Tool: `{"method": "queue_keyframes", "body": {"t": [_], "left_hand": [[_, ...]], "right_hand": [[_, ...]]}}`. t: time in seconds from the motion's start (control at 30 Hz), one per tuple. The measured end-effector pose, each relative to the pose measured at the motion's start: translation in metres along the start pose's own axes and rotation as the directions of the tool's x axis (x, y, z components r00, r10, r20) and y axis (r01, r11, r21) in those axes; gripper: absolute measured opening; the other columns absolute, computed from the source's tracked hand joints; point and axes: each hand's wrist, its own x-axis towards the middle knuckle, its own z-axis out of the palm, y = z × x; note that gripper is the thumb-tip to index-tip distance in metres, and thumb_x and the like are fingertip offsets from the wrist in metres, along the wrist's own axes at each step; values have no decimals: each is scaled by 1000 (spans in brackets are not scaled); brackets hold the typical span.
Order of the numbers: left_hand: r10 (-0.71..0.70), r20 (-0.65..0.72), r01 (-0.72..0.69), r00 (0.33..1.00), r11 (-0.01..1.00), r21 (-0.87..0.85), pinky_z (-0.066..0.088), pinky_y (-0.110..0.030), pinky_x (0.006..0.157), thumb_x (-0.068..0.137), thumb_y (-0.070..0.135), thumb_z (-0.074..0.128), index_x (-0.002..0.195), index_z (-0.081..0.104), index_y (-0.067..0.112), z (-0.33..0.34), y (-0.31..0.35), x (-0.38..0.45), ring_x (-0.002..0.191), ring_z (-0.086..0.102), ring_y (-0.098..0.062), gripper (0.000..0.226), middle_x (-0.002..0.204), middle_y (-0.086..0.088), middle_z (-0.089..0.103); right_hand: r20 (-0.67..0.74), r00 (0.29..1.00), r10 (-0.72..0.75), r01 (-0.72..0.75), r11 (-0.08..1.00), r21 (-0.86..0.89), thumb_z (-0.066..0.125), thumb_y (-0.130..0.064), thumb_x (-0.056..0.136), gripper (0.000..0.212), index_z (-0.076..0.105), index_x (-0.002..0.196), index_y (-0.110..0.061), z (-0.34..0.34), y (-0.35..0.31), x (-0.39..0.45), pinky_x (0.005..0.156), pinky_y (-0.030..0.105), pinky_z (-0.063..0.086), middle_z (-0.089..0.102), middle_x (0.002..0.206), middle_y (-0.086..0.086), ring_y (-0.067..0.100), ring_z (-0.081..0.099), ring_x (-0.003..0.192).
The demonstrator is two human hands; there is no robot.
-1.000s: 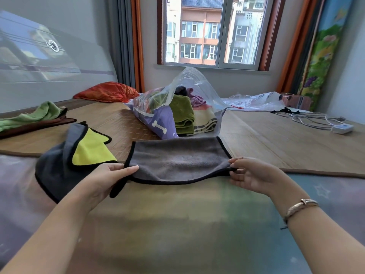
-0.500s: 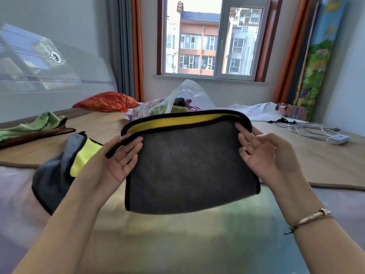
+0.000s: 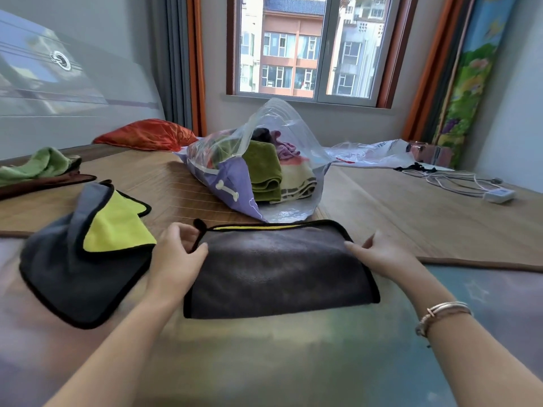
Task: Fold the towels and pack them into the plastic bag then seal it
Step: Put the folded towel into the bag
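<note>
A folded dark grey towel with black trim and a yellow inner side lies flat on the bed in front of me. My left hand holds its far left corner, thumb on top. At the far right edge my right hand pinches the towel. Just behind it stands the clear plastic bag, mouth open toward me, with several folded towels inside. A second grey and yellow towel lies unfolded to the left.
A green towel on a brown one lies at the far left. An orange pillow sits by the curtain. Another plastic bag and a power strip with cables lie at the right on the bamboo mat.
The grey towel was lifted off the bed, folded over so its yellow side shows at the top edge, and laid back down flat. Both hands stayed at its sides.
</note>
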Motion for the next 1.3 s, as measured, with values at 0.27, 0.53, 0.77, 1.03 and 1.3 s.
{"method": "queue_keyframes", "body": {"t": [0.27, 0.53, 0.77, 1.03, 1.3], "left_hand": [[-265, 109, 246, 958, 956, 163, 46, -39, 90, 79, 27, 78, 108, 38, 12, 1, 5, -12, 108, 56, -33, 51, 113, -13, 57], [-223, 190, 268, 956, 927, -263, 43, -33, 86, 83, 9, 72, 128, 43, 28, -8, 26, -17, 93, 52, -11, 57, 100, 5, 53], [-5, 322, 170, 947, 857, -487, 46, -29, 102, 92, 6, 59, 133, 55, 29, -8, 46, -29, 116, 58, -5, 48, 127, 12, 60], [-30, 375, 278, 926, 726, -629, 46, -41, 104, 98, 38, 49, 127, 61, 22, -6, 56, -33, 112, 64, -17, 35, 118, -1, 69], [23, 375, 256, 927, 690, -677, 53, -30, 72, 92, -1, 42, 123, 62, 22, -5, 65, -33, 91, 67, -24, 43, 105, -10, 71]], "right_hand": [[124, 990, 65, -95, 962, 255, 69, -37, 85, 43, 51, 106, -5, 2, -9, -5, 63, 29, 39, 56, 97, 13, 26, 55, 87], [362, 921, -143, -351, 97, 931, 58, -2, 88, 4, 57, 91, -4, -2, -49, -18, 51, 28, 54, 57, 80, 13, 21, 57, 67], [251, 850, -463, -34, 428, 903, 51, 2, 87, 18, 60, 91, -13, 26, -121, -61, 50, 22, 38, 51, 69, 5, 13, 49, 57], [158, 748, -645, 248, 493, 834, 50, 4, 88, 37, 63, 118, -14, 50, -144, -80, 77, 25, 47, 62, 92, 6, 12, 57, 85], [231, 789, -569, 7, 385, 923, 53, -1, 82, 36, 61, 117, -6, 30, -126, -69, 56, 22, 38, 70, 84, 8, 15, 60, 64]]}}
